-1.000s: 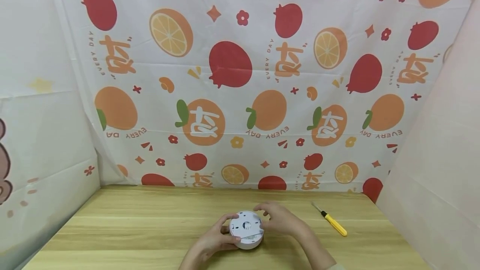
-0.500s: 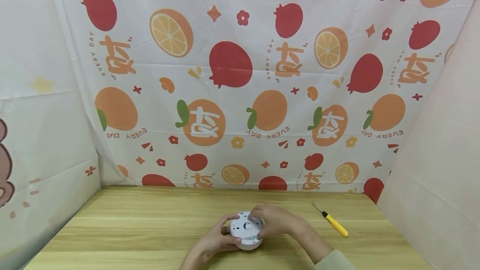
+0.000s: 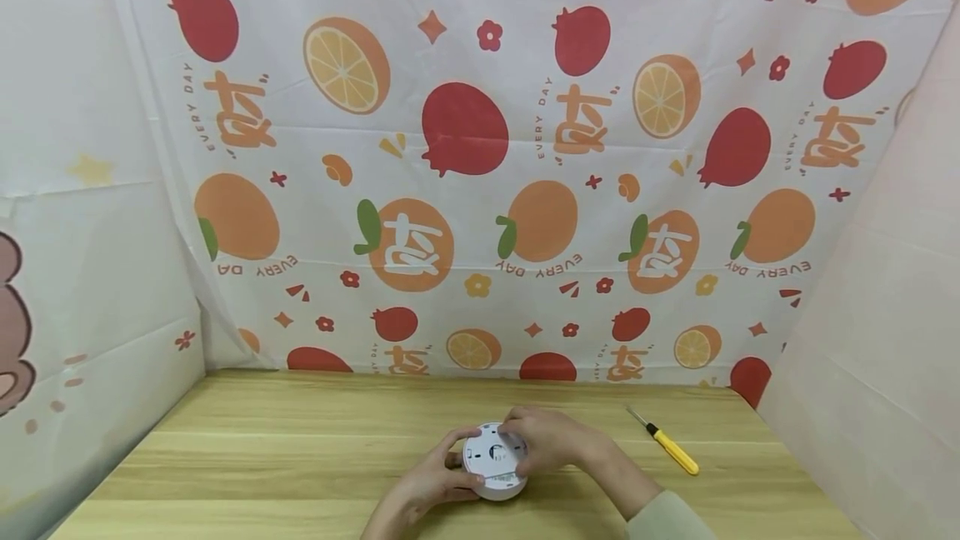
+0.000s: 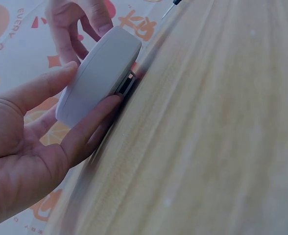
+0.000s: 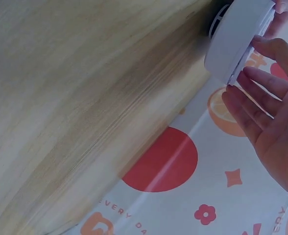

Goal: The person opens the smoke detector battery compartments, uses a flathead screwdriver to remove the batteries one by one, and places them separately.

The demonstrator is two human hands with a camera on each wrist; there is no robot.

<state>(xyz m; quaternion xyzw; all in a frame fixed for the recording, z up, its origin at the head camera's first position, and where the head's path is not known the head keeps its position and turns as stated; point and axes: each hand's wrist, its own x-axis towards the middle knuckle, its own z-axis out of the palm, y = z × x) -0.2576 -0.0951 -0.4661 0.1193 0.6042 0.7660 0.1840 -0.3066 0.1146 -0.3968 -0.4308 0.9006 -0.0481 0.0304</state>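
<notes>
A round white smoke detector (image 3: 495, 461) is held with its flat, slotted back face up. My left hand (image 3: 431, 477) grips it from the left, thumb and fingers spread around its side. In the left wrist view the detector's wall (image 4: 102, 68) is tilted, and a slotted rim pokes out underneath close over the tabletop. My right hand (image 3: 551, 440) covers the right part of the back face, its fingers and thumb curled onto the back plate. The right wrist view shows the right fingertips (image 5: 230, 88) at the plate's edge.
A yellow-handled screwdriver (image 3: 675, 450) lies to the right on the wood-grain table (image 3: 300, 457), its shaft pointing back and left. Behind the table hangs a fruit-print cloth (image 3: 480, 298), and pale cloth sheets flank both sides.
My right hand has moved left from the detector's right edge onto its back face, fingers curling over the plate. The left hand keeps its grip, and the detector stays in place.
</notes>
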